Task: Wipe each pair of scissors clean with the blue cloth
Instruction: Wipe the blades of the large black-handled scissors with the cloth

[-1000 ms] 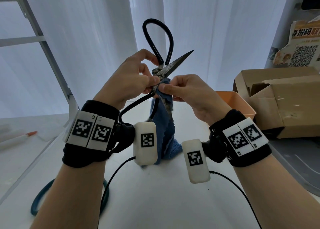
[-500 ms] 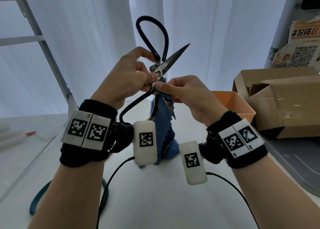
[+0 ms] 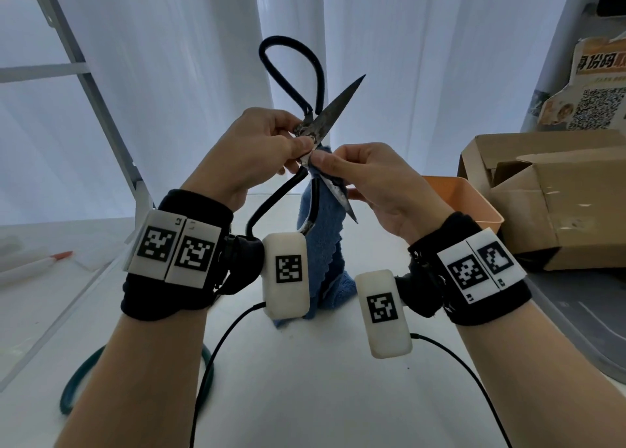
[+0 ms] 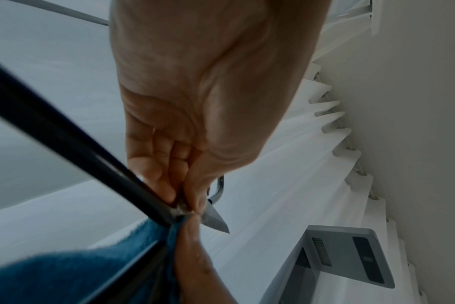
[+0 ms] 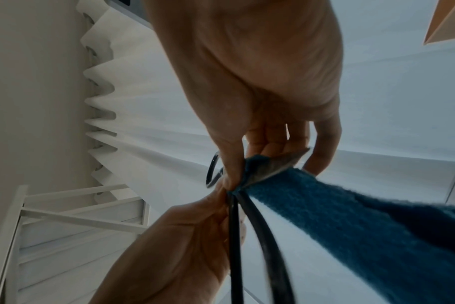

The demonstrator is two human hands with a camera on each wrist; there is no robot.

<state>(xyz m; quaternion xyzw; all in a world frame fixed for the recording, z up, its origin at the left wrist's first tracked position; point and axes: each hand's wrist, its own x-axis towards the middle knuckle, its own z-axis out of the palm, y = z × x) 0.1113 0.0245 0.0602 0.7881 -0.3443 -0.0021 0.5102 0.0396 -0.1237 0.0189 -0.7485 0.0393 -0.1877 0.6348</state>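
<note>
Blackened iron scissors [image 3: 313, 132], spread wide, one loop handle up, one rusty blade pointing up-right, the other slanting down; held in the air above the middle of the white table [image 3: 305, 380]. Left hand [image 3: 250, 156]: thumb and fingers curled tight on the pivot, steadying the tool. Right hand [image 3: 376, 183]: thumb and forefinger pinching the blue cloth [image 3: 321, 261] round the base of the lower blade, just beside the pivot; the cloth's tail hangs to the table. Judged step: wiping that blade. To do it well, the left grip should stay fixed at the pivot, the cloth should wrap both flats, and the pinch should draw from pivot toward the tip, fingertips kept on the flats and off the edge; the rough, spotted metal will likely need firm pressure and several passes, with a fresh patch of cloth each time. Further right, toward the table's right edge: orange tray [image 3: 474, 203], cardboard box [image 3: 548, 190], and a crumpled printed poster [image 3: 599, 92] bearing a QR code and large Chinese characters, only partly in view and not read with confidence. Wristbands and wrist cameras carry square black-and-white coded markers; small characters on the bands are too small to read. No brand visible on the scissors.
</note>
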